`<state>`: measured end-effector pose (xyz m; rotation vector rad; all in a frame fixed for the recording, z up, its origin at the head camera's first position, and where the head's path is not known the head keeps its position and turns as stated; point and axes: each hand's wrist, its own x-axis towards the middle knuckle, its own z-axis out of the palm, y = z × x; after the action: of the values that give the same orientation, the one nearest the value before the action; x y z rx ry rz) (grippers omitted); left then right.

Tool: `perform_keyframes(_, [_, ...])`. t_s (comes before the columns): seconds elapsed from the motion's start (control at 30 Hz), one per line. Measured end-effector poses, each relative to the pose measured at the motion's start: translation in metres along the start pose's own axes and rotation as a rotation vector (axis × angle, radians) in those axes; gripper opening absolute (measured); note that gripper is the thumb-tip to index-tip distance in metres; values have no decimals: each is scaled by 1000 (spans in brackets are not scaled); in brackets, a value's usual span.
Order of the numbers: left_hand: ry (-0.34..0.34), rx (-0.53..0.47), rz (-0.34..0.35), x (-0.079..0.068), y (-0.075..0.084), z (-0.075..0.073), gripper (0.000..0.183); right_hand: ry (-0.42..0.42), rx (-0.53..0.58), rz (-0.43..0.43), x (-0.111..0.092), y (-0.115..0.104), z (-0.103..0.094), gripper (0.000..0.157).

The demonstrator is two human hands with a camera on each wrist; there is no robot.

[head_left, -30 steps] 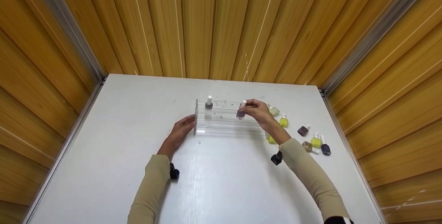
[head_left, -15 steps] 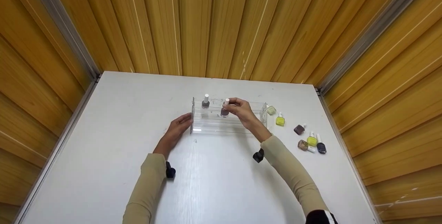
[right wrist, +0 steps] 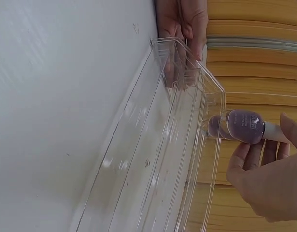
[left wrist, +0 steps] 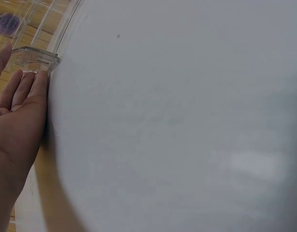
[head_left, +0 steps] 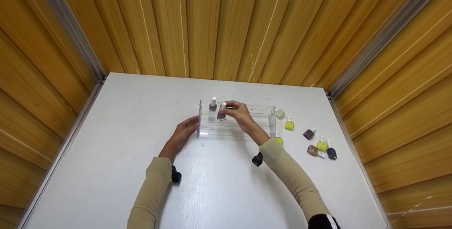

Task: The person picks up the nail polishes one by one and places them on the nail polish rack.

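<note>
Purple bottle: rounded, glossy, white-capped; at the upper tiers of the stepped rack, near its left end, contact uncertain. Right hand: thumb and fingers pinching the cap. Second bottle: upright, just beside. Rack: transparent, thin-edged, tiers running rightward. Left hand: fingers extended against the left end panel. Yellow bottle: beyond the right end. Table: smooth, white, broad before the rack.

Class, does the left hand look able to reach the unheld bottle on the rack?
Probably yes: the left hand is at the end of the rack near the unheld bottle, with only the clear side panel seemingly between.
</note>
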<state>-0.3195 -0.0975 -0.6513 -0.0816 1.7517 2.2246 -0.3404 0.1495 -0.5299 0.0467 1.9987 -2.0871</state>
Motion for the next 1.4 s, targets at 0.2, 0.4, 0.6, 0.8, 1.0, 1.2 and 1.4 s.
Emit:
perform_keyframes(0.2, [2,-9,8,0,0,0,55,-9,29,-22,3,7,11,27])
perform_keyframes(0.4, [0,-8,5,-1,1,1,56,19,18,-51,6,15,19,24])
perform_keyframes(0.6, [6,12,9,-1,4,1,57,45,23,-56,10,24,23,23])
perform_keyframes(0.8, [22,-7,21,0,2,2,55,42,-5,-64,9,31,25,29])
perform_keyframes(1.0, [42,-24,41,-1,-1,5,53,43,-23,-60,8,37,27,29])
perform_keyframes(1.2, [62,-34,84,1,-2,8,52,38,-43,-63,6,39,30,28])
perform_keyframes(1.4, [55,19,86,-1,-1,8,55,-4,-96,-104,5,43,31,26])
